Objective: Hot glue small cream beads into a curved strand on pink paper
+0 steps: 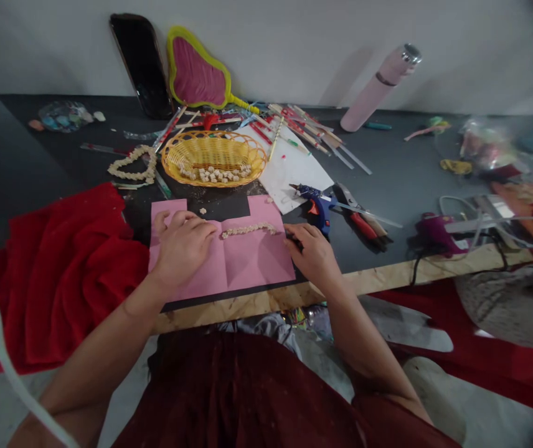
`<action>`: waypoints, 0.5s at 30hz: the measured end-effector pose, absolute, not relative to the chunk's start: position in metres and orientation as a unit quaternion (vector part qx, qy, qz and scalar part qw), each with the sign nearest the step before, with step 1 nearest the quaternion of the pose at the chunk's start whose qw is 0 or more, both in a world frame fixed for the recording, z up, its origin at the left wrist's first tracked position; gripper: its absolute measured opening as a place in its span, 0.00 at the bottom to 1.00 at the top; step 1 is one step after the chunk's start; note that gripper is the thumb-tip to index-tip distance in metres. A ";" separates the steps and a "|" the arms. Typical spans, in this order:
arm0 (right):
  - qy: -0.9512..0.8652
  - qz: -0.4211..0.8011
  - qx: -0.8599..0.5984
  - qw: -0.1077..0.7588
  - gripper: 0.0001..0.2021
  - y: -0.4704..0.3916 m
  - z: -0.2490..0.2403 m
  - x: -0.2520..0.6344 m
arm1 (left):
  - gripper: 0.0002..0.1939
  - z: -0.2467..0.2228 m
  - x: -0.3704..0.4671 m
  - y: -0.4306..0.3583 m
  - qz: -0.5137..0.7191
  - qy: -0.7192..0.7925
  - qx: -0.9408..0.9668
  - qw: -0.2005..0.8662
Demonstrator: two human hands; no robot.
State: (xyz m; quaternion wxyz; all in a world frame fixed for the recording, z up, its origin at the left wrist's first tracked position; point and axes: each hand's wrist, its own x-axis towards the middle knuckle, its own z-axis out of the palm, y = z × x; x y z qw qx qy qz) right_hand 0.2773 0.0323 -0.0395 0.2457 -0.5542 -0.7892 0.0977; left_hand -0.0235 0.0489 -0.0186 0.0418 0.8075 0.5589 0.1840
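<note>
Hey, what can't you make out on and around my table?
Head view: pink paper beneath the left hand, covered by it.
Head view: anything under the right hand, covered by its fingers.
Head view: contents of the clear plastic bag, blurred.
Head view: where the white cord leads, cut off by edges.

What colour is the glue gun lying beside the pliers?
The glue gun is mainly blue, best seen in the head view.

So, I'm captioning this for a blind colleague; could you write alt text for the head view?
Two bare hands, left and right, rest at a pink sheet bearing a strand of small beige pieces. Behind it sits a yellow basket of similar pieces; a blue glue gun lies to the right.
</note>
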 end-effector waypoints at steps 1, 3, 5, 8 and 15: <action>-0.795 0.090 -0.548 0.243 0.16 0.034 -0.039 0.275 | 0.13 -0.017 -0.024 0.049 0.186 0.564 0.804 0.039; -0.809 0.073 -0.532 0.237 0.15 0.038 -0.036 0.270 | 0.14 -0.013 -0.026 0.049 0.184 0.575 0.796 0.039; -0.823 0.056 -0.516 0.229 0.15 0.042 -0.032 0.265 | 0.14 -0.009 -0.031 0.050 0.180 0.586 0.789 0.039; -0.840 0.050 -0.499 0.207 0.14 0.049 -0.027 0.254 | 0.13 -0.005 -0.045 0.054 0.177 0.599 0.781 0.028; -0.856 0.066 -0.489 0.154 0.14 0.059 -0.015 0.228 | 0.07 -0.013 -0.062 0.065 0.159 0.598 0.786 -0.005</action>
